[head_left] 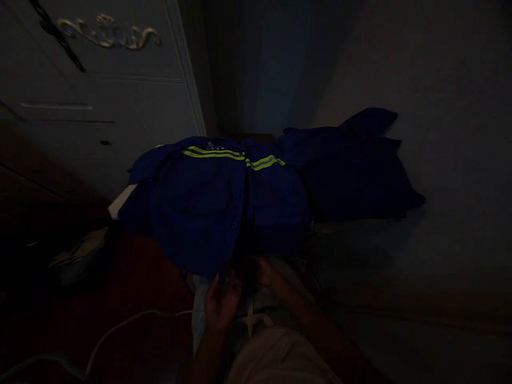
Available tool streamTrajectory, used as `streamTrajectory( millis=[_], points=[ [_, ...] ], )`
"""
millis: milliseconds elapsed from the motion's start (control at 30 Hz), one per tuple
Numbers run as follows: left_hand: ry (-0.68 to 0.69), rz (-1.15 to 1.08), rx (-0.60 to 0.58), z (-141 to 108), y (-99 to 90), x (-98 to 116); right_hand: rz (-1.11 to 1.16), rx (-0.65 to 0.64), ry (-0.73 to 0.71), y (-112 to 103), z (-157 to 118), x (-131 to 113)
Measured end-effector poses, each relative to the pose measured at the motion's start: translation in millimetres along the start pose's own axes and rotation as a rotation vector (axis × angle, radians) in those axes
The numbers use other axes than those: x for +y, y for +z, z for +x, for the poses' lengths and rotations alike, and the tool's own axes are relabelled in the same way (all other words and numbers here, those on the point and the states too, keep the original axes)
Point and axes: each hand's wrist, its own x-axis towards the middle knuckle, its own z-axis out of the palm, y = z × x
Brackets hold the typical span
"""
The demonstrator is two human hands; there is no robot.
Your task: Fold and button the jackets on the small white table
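A dark blue work shirt [196, 202] with yellow-green striped bands and a row of buttons lies spread in front of me, its front edges parted near the hem. My left hand [223, 301] is closed on the lower front corner of its left-hand panel. Beside it, my right hand [264, 271] is at the hem of the other panel; its fingers are lost in shadow, so their grip does not show. More dark blue cloth [356, 170] reaches out to the right.
A white cabinet [144, 101] with scroll ornament stands behind on the left. A white cord [116, 322] crosses the reddish floor [148, 282]. Dim objects [80, 248] lie at the lower left, and a wall [452, 133] rises on the right.
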Motion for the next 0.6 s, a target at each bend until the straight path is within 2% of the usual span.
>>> streamTrajectory(
  millis=[100, 200, 267, 433, 533, 600],
  points=[
    [0.103, 0.018, -0.017, -2.9, 8.1, 9.4, 0.024, 0.044, -0.035, 11.9, 14.2, 1.5],
    [0.187, 0.058, 0.114, -6.1, 21.0, 12.7, 0.043, 0.077, -0.061, 12.2, 17.8, 3.7],
    [0.214, 0.098, 0.206, -8.2, 29.2, 11.0, 0.069, 0.095, -0.056, 8.2, 9.5, 8.6],
    [0.294, 0.327, 0.357, -11.6, 38.0, -8.8, 0.223, 0.096, -0.004, -3.1, -44.2, 18.6],
    [0.289, 0.548, 0.346, -17.3, 42.6, -26.8, 0.415, 0.009, 0.078, -6.6, -80.9, 16.0],
    [0.289, 0.686, 0.345, -23.7, 48.9, -38.1, 0.455, -0.04, 0.122, -7.1, -100.3, 12.6]
  ],
)
